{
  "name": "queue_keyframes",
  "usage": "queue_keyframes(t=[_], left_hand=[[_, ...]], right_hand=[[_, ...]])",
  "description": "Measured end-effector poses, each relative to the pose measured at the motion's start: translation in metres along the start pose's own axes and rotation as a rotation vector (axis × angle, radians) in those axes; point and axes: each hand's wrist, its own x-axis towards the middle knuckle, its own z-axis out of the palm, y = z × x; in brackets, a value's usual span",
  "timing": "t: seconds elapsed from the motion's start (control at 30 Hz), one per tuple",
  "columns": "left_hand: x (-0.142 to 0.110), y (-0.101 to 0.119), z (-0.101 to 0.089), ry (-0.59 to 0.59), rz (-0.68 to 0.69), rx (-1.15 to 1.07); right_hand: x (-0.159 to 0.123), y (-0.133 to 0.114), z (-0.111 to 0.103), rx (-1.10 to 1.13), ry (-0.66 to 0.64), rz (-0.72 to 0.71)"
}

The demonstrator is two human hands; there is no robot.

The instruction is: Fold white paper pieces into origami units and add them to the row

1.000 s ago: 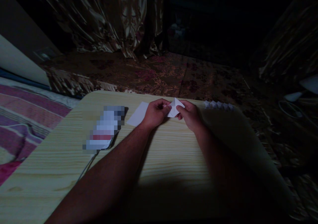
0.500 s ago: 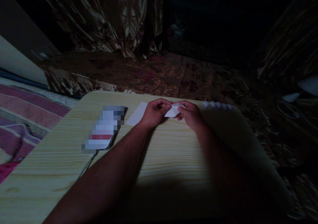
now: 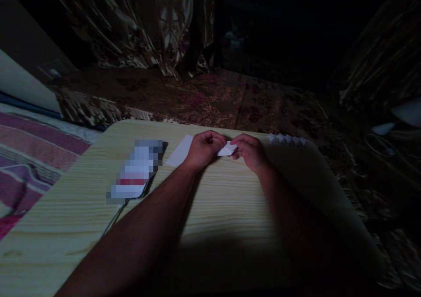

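A small piece of folded white paper (image 3: 227, 149) is held between my two hands, just above the far part of the wooden table. My left hand (image 3: 204, 149) pinches its left side, with thumb and fingers closed. On the right, my right hand (image 3: 249, 151) grips the paper's edge between thumb and fingertips. A flat white sheet of paper (image 3: 180, 151) lies beside my left hand, partly hidden behind it. Several small folded paper pieces (image 3: 287, 140) stand in a row to the right, near the table's far edge.
On the left of the table (image 3: 226, 209) lies a phone (image 3: 136, 169), its screen blurred out, with a cable (image 3: 113, 220) running toward me. A striped bedcover (image 3: 26, 143) is at the left. Patterned cloth (image 3: 204, 97) lies beyond the table, and a lamp (image 3: 408, 112) stands far right.
My right hand's fingers have shifted on the paper, and the paper now shows a smaller folded shape. My left hand keeps its hold. The view has moved slightly.
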Motion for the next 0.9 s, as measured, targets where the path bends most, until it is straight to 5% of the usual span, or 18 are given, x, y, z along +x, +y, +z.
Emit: queue_keyframes(t=[0.2,0.9], left_hand=[[0.001,-0.002,0.002,0.057,0.017,0.029],[0.003,-0.008,-0.002,-0.059,0.023,0.042]], right_hand=[[0.001,0.003,0.004,-0.099,0.060,-0.054],[0.003,0.006,0.004,-0.108,0.083,-0.076]])
